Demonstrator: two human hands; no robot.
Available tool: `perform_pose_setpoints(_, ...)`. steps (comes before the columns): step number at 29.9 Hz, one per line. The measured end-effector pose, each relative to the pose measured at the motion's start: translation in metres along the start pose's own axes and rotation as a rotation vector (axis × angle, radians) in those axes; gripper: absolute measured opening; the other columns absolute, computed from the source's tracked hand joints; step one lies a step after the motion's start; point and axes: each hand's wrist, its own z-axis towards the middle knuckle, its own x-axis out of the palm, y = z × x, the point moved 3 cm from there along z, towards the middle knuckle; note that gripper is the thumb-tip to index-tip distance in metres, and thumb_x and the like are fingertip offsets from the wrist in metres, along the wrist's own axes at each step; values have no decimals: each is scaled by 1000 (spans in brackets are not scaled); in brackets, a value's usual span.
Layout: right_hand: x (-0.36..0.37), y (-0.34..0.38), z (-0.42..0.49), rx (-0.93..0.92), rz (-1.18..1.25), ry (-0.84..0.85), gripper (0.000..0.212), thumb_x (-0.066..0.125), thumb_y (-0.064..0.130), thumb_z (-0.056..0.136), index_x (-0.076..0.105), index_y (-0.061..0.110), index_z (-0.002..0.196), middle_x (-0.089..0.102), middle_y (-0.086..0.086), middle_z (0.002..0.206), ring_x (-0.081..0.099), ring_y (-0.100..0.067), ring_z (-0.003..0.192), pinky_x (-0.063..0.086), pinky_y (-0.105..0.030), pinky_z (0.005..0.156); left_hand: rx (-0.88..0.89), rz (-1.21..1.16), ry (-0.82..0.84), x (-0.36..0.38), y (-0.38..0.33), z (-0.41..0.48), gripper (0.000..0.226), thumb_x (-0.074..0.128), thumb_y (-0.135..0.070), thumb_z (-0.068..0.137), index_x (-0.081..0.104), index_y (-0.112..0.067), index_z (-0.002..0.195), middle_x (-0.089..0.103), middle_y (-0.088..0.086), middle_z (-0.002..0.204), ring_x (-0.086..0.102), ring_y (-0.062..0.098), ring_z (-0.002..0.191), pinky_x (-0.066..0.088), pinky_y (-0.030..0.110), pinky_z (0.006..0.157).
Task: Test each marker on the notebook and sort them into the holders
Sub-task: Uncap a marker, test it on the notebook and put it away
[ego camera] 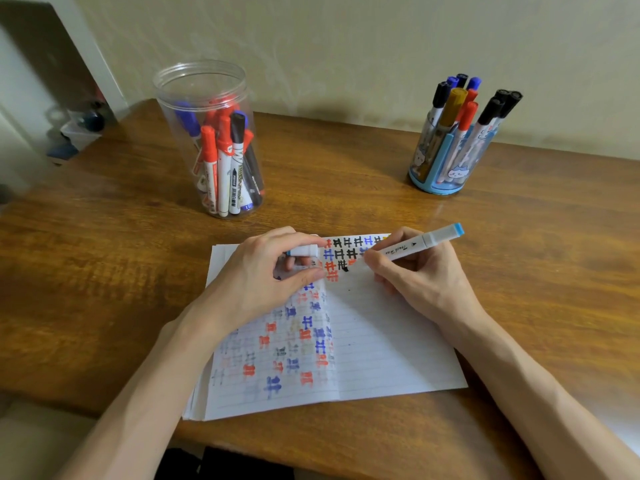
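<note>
An open lined notebook (381, 344) lies on the wooden table, covered with red, blue and black test marks. My right hand (419, 271) grips a white marker with a light-blue end (415, 245), its tip down on the right page beside a short black stroke. My left hand (263, 275) rests on the left page and pinches the marker's white cap (304, 251). A clear plastic jar (207, 98) at the back left holds several red, black and blue markers. A blue holder with cat pictures (446, 168) at the back right holds several more.
The wooden table (104, 254) ends at its front edge close to my body. A pale wall runs behind it. To the far left, past the table's edge, stands a small shelf with dark objects (83, 126).
</note>
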Motion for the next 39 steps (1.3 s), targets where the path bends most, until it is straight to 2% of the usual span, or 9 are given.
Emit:
perform_pose_setpoints(6, 0, -2, 0, 25, -55, 28, 17, 82, 11, 89, 69, 1, 85, 78, 7, 81, 71, 4, 70, 52, -13, 58, -12, 0, 6, 1, 3, 0, 50, 74, -38, 84, 68, -23, 132, 58, -21, 93, 67, 9, 98, 47, 11, 66)
perform_pose_setpoints(11, -2, -3, 0, 20, -9, -2, 20, 79, 11, 92, 67, -5, 88, 74, 12, 70, 68, 5, 64, 49, -13, 55, 2, 7, 6, 1, 2, -1, 53, 72, -41, 83, 68, -23, 132, 60, -20, 96, 65, 7, 98, 48, 10, 66)
perform_pose_setpoints(17, 1, -2, 0, 14, -95, -56, 19, 82, 17, 88, 66, 7, 83, 77, 12, 78, 75, -3, 79, 52, -17, 61, 2, 3, 4, 1, 0, 0, 54, 71, -43, 82, 68, -23, 132, 58, -23, 93, 66, 7, 97, 48, 11, 66)
perform_pose_setpoints(21, 1, -2, -1, 27, -61, -44, 16, 79, 11, 90, 67, 2, 85, 73, 16, 70, 67, 5, 65, 48, -12, 56, 3, -6, 5, 0, 0, -1, 54, 71, -43, 83, 68, -23, 133, 58, -24, 94, 66, 7, 98, 48, 11, 67)
perform_pose_setpoints(25, 3, -1, -2, 22, -73, 1, 13, 82, 13, 88, 71, 12, 83, 79, 7, 82, 74, -1, 75, 54, -17, 61, 3, 2, 7, 1, 1, -1, 53, 70, -44, 82, 67, -25, 132, 58, -26, 95, 64, 4, 98, 48, 10, 67)
perform_pose_setpoints(28, 3, 0, -2, 23, -92, -29, 14, 82, 14, 87, 69, 10, 83, 80, 2, 88, 77, -7, 88, 60, -23, 66, -2, -1, 12, 1, 2, -1, 54, 70, -46, 82, 67, -27, 132, 60, -20, 95, 66, 10, 97, 51, 14, 67)
perform_pose_setpoints(33, 2, -1, -1, 27, -39, -48, 14, 79, 13, 91, 70, 4, 87, 74, 12, 72, 69, 3, 67, 49, -13, 57, 2, -7, 12, 1, 2, -1, 52, 74, -37, 84, 68, -21, 133, 58, -22, 93, 65, 2, 98, 47, 9, 64)
perform_pose_setpoints(36, 2, -1, -1, 33, -70, -33, 13, 81, 16, 90, 71, 9, 85, 78, 8, 80, 73, -2, 76, 53, -17, 62, 7, 3, 12, 2, 2, -1, 51, 73, -38, 84, 67, -23, 133, 60, -15, 93, 66, 5, 96, 47, 10, 64)
perform_pose_setpoints(39, 2, 0, -1, 41, -63, 9, 13, 80, 11, 89, 70, 3, 87, 79, 5, 85, 75, -2, 82, 56, -17, 65, 2, -22, 6, 2, 4, -1, 44, 70, -36, 89, 68, -25, 132, 61, -6, 94, 65, 14, 92, 51, 18, 65)
